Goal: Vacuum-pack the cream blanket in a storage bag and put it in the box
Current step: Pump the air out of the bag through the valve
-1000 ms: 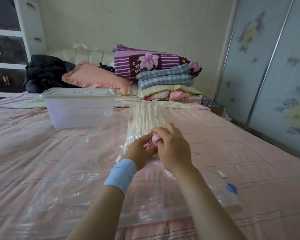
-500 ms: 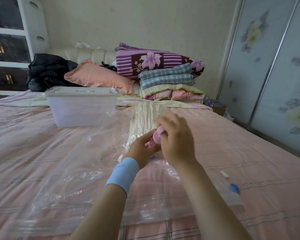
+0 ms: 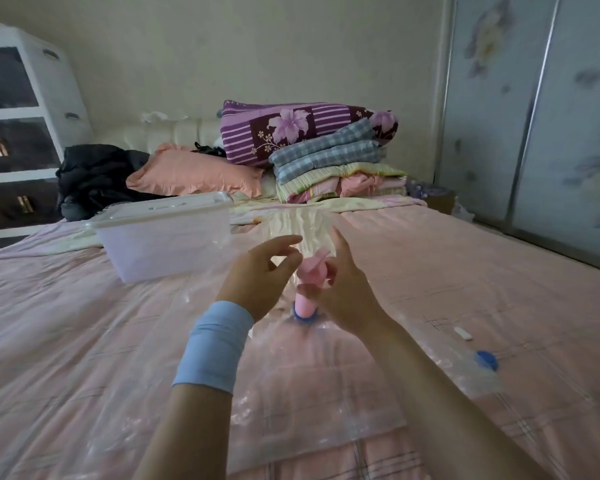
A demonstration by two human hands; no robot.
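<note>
Upright pump in right hand, left hand beside, cream blanket beyond

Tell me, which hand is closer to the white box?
Left. The left hand hovers just right of the box; the right hand is farther right, gripping the pink pump.

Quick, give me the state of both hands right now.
Left hand: open, fingers loose beside the pink pump, holding nothing.
Right hand: closed around the pink pump, which stands on the blue valve.

left hand released pump, fingers now spread
</note>
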